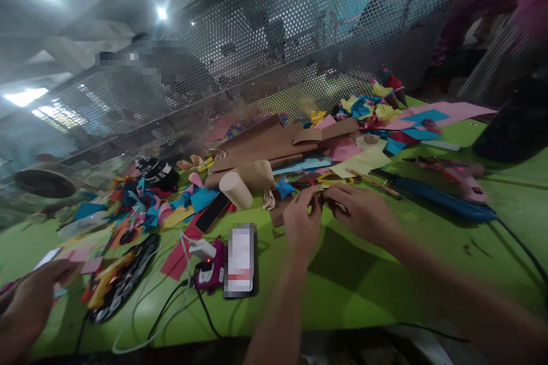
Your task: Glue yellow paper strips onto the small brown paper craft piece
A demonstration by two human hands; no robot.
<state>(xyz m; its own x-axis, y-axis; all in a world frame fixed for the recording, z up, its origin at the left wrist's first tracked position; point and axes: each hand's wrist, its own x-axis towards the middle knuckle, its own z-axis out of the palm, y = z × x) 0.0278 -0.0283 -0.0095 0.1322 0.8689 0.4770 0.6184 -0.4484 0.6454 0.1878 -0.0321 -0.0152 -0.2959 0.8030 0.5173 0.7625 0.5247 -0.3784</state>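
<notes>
The left hand [302, 218] and the right hand [362, 210] meet over the middle of the green desk [363, 296], their fingertips pinched together on a small yellowish piece [319, 191], mostly covered by the fingers, so its shape cannot be told. It is held above the desk, just on the near side of a sheet of pale yellow paper [363, 158]. Left of the hands a cream paper roll [236, 190] stands tilted, with large sheets of brown paper [252, 144] beyond it. Nearer, a phone with a lit screen [240, 262] lies just beside a purple power adapter [213, 271] that has a white plug [202, 248] in it; a dark phone [213, 212] lies farther off. On the right, a pink glue gun [466, 178] rests by a long blue object [445, 199]. At the far left another person's hand [29, 299] is over the desk, blurred, and whether it grips anything cannot be told.
</notes>
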